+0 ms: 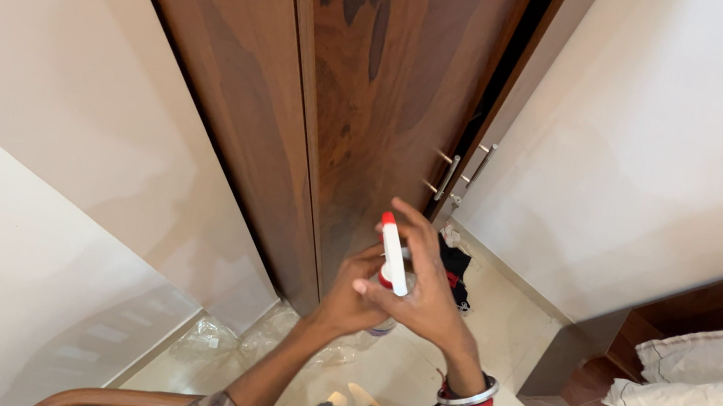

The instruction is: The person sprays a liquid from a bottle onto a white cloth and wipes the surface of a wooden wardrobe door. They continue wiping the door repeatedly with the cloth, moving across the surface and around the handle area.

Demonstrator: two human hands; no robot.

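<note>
Both hands grip a white spray bottle (394,258): left hand (348,295) fingers wrapped below, right hand (430,290) fingers curled around its red-tipped head.

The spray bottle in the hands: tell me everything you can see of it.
The spray bottle shows mostly its white plastic trigger head with a red nozzle tip and a red collar below. It is held upright in front of the wooden door. The right hand wraps the head from the right, fingers over the top; the left hand grips below. The body is almost wholly hidden, so its contents cannot be told.
</note>
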